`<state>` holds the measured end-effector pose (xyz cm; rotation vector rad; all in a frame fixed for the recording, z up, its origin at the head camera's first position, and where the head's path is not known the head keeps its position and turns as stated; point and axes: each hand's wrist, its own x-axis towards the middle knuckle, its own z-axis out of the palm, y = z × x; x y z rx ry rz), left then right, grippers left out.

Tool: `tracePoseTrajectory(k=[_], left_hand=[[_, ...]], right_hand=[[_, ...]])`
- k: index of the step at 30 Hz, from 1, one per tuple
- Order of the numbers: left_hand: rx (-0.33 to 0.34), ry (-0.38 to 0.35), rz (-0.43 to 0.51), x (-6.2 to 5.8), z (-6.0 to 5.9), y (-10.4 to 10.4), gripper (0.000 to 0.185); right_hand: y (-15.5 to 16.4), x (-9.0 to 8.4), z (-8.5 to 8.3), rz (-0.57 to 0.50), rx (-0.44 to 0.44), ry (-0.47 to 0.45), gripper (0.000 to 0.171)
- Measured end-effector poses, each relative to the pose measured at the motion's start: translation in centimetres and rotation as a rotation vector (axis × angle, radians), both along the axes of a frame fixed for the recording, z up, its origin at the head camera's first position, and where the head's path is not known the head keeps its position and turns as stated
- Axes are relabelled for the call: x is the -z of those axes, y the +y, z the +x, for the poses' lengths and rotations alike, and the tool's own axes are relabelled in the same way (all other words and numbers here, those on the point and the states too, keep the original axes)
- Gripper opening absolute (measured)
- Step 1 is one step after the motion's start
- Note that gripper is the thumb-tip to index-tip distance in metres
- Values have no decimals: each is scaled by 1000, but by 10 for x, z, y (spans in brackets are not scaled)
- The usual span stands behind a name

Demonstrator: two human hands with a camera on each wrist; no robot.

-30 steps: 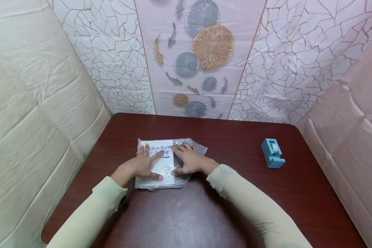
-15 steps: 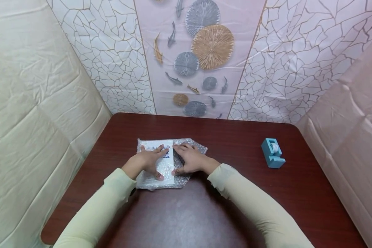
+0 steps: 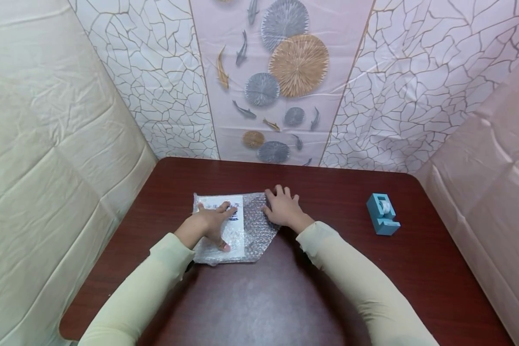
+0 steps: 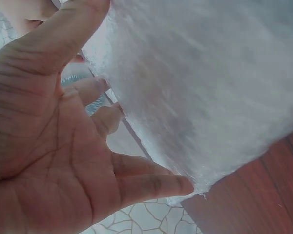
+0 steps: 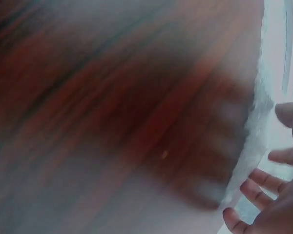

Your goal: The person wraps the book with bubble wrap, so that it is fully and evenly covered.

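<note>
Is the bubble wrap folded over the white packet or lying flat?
Partly folded: bubble wrap covers the white packet under the left hand; its right part lies flat beside the right hand.

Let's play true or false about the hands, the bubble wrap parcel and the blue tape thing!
1. The left hand presses on the white parcel. True.
2. The right hand holds the blue tape dispenser. False: it rests on the bubble wrap; the dispenser stands apart, to the right.
3. The parcel lies on a dark red-brown table. True.
4. The tape dispenser sits on the parcel. False: it stands on the bare table.
5. Both sleeves are pale yellow-green. True.
</note>
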<state>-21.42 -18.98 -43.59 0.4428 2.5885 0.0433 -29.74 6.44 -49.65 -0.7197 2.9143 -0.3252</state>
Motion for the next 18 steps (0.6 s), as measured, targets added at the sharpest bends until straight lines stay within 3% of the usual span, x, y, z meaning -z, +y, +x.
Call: tracePoseTrajectory(k=[4,8,11,14,18], left_hand=[[-6,7,-25,-1,-2,2,133],[-29,3,-29,0,-3,6,134],[-41,1,-37,0,-4,8,134],[-43,2,-58,-2,-5,11,135],[-38,2,-78,-4,-6,13,136]], right_hand=[[12,1,-9,-88,119,-73,61],[27,36,-42,-252,165,-91,35],[36,60,-64,-375,178,-118,27],[33,34,-48,-493,211,-221,20],[24,-18,-12,-707,261,-437,20]])
